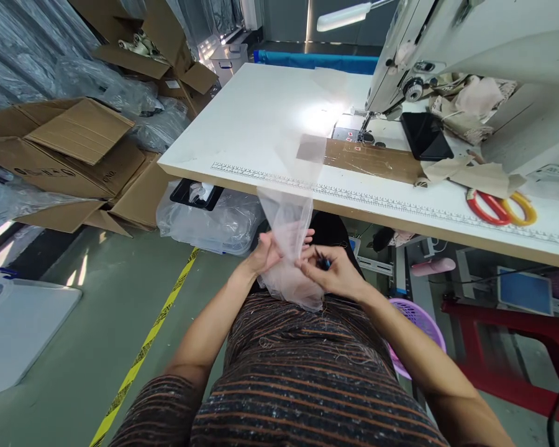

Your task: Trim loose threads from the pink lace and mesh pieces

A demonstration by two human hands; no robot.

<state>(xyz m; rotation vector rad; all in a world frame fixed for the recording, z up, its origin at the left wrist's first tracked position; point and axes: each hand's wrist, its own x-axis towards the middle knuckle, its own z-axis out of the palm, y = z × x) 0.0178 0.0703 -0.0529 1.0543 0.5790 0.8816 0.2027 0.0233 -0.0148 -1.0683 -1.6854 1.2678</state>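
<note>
A strip of sheer pale pink fabric [286, 214] hangs from the table edge down to my lap, its lower end bunched. My left hand [266, 253] is under the fabric, fingers stretched out and showing through it; the cloth lies across them. On the other side, my right hand [333, 270] pinches the fabric's edge between thumb and fingertips. A small dark tool [323, 261], perhaps thread snips, sits within that hand, mostly hidden by the fingers. The fabric's upper part lies on the white table [242, 118], over one end of a brown strip [372, 160].
A sewing machine [414, 81] stands at the right, with a black phone [426, 135] by it. Red-and-yellow-handled scissors [500, 207] lie near the front edge. Cardboard boxes [74, 149] are at the left; a purple basket [419, 329] and red stool [503, 347] are low right.
</note>
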